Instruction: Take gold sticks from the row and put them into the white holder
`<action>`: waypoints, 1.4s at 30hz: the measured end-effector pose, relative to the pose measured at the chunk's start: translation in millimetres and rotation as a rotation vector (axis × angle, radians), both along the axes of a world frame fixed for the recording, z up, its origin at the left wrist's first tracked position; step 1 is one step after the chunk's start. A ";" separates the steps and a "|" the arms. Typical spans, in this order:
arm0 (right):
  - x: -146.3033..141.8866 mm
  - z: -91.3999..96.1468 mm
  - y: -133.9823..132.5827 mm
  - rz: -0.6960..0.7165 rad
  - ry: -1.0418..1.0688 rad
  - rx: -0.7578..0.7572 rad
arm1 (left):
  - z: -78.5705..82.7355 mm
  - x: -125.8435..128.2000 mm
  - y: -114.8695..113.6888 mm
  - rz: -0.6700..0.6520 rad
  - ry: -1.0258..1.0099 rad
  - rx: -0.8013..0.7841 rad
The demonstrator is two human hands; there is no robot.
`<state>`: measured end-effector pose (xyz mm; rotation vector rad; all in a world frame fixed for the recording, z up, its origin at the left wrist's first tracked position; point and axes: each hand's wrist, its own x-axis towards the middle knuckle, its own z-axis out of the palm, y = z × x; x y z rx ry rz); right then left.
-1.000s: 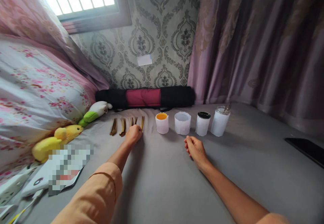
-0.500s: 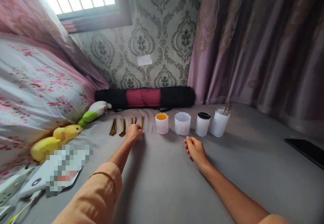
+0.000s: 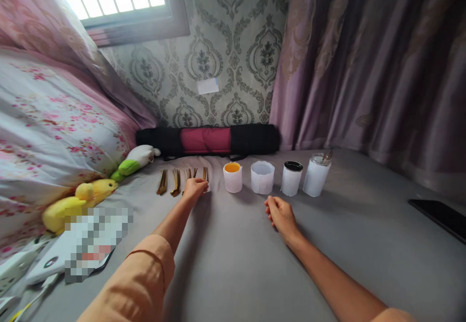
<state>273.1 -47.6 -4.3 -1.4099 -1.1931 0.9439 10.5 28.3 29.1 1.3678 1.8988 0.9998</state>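
Note:
My left hand (image 3: 196, 187) is over the lower end of the rightmost bundle of thin gold strips (image 3: 206, 172), which look like twist ties. Its fingers are drawn together; what lies between them is hidden. Left of it are more gold bundles, one at the far left (image 3: 162, 183), one beside it (image 3: 176, 183), and another partly behind my hand (image 3: 191, 172). My right hand (image 3: 280, 213) rests loosely closed on the grey sheet, with nothing seen in it. Just beyond it stands a white-wrapped wide container (image 3: 262, 181), and left of that a white-wrapped cup with an orange inside (image 3: 233, 180).
Further right stand a white-wrapped can with a dark inside (image 3: 291, 181) and a taller wrapped jar (image 3: 316, 178) holding thin sticks. A black and maroon roll bag (image 3: 206, 140) lies along the wall. Plush toys (image 3: 91, 193), a power strip (image 3: 12, 268) and a dark phone (image 3: 442, 217) lie at the sides.
My left hand has shifted slightly to the right, onto the lower end of the rightmost gold bundle. My right hand and the containers look unmoved.

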 end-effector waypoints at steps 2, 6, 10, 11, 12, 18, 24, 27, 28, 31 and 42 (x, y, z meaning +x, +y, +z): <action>0.0 0.7 -0.2 0.001 0.003 0.008 | -0.7 2.7 -2.0 -0.001 -0.158 -0.011; -0.1 1.7 -0.9 0.003 0.001 0.022 | -3.7 6.8 -6.7 0.001 -0.422 -0.016; 0.2 1.5 -0.9 0.011 0.004 0.011 | -5.7 12.5 -11.6 0.006 -0.615 -0.006; 0.2 1.3 -0.9 0.011 0.005 0.010 | -5.9 14.3 -12.8 0.009 -0.654 -0.004; 0.3 1.0 -0.8 0.010 0.006 0.012 | -5.9 16.0 -14.1 0.011 -0.689 -0.002; 0.6 -2.4 0.2 0.015 0.007 -0.013 | -8.5 25.5 -21.3 0.001 -0.856 0.002; 0.1 -2.0 -0.3 0.015 0.008 -0.011 | -11.7 34.8 -30.8 -0.006 -0.961 -0.008; -0.5 0.1 -1.7 0.011 0.015 -0.018 | -11.3 38.9 -36.1 -0.016 -0.993 -0.005; -0.6 0.7 -2.1 0.011 0.016 -0.020 | -10.9 40.2 -37.8 -0.020 -1.001 -0.003; -0.6 1.4 -2.6 0.016 0.022 -0.024 | -9.8 44.1 -42.8 -0.032 -1.021 -0.001; 0.2 -1.7 -2.3 0.016 0.014 -0.021 | -16.6 53.5 -58.0 -0.067 -1.061 0.008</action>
